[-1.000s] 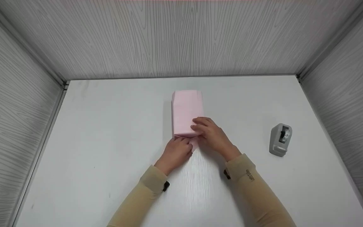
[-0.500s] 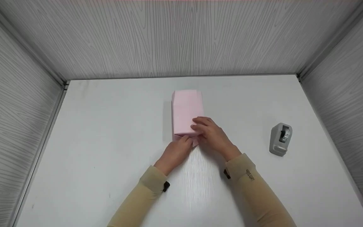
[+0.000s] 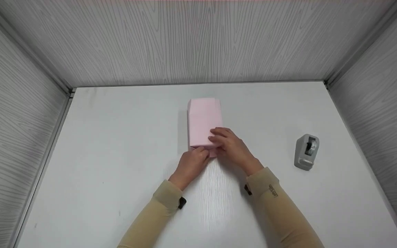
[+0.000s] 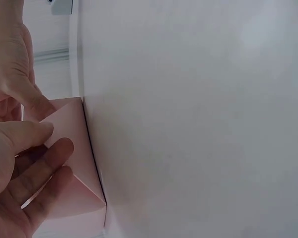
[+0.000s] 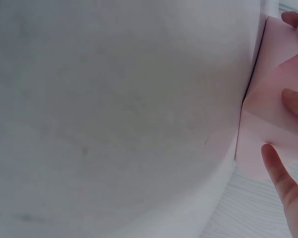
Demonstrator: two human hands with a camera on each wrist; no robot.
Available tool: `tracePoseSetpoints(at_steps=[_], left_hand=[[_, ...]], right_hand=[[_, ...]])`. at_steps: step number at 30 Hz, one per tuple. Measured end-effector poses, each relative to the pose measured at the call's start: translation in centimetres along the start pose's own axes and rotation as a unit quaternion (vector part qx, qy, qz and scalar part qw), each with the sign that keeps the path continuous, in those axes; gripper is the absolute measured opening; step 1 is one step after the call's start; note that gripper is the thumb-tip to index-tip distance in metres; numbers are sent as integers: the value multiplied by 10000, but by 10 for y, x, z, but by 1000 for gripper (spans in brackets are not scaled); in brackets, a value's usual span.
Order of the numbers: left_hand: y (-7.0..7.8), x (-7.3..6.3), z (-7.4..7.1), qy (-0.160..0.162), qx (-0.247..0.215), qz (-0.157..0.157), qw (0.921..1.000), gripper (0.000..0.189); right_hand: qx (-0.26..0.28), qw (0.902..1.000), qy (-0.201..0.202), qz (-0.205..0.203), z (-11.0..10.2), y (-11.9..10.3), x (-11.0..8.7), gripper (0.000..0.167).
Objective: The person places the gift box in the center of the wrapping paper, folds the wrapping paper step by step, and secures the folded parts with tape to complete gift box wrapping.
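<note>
A long box wrapped in pink paper [image 3: 203,120] lies on the white table, with its near end towards me. At that end my left hand [image 3: 192,168] pinches a loose paper flap [image 4: 69,121] between thumb and fingers, which the left wrist view shows close up. My right hand [image 3: 234,150] holds the box's near right corner, fingers on its top and side. The right thumb [image 5: 294,101] presses on the folded end paper in the right wrist view. Both hands partly hide the end folds.
A grey tape dispenser [image 3: 303,156] with a roll of clear tape stands on the table [image 3: 122,144] to the right of the box. Grey wood-grain panels [image 3: 198,41] enclose the table at the back and both sides.
My left hand's fingers have shifted slightly along the near end, and the pink flap showing between the hands has become smaller, tucked closer to the box. My right hand has stayed in place.
</note>
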State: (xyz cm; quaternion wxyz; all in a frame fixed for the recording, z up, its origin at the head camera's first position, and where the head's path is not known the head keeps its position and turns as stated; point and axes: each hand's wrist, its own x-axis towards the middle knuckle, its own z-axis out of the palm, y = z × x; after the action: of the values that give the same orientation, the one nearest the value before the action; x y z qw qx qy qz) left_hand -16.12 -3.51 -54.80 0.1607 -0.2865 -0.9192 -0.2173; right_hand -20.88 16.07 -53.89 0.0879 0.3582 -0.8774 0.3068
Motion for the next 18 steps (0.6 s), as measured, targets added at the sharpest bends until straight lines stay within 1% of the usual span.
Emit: tracePoseSetpoints(at_steps=[5, 9, 12, 16, 18], left_hand=[[0, 2, -4, 239, 291, 235, 9990, 17], [-1, 7, -9, 414, 732, 447, 9955, 13], [-2, 13, -13, 379, 976, 540, 9930, 12], [-4, 17, -16, 231, 890, 541, 9943, 11], [-5, 19, -17, 204, 919, 531, 9941, 11]], right_hand=[[21, 9999, 45, -90, 0, 0, 0, 37], [177, 9998, -6, 26, 0, -1, 0, 34], [607, 9978, -55, 254, -1, -2, 0, 32], [709, 9969, -90, 324, -1, -2, 0, 31], [633, 9975, -73, 305, -1, -2, 0, 30]])
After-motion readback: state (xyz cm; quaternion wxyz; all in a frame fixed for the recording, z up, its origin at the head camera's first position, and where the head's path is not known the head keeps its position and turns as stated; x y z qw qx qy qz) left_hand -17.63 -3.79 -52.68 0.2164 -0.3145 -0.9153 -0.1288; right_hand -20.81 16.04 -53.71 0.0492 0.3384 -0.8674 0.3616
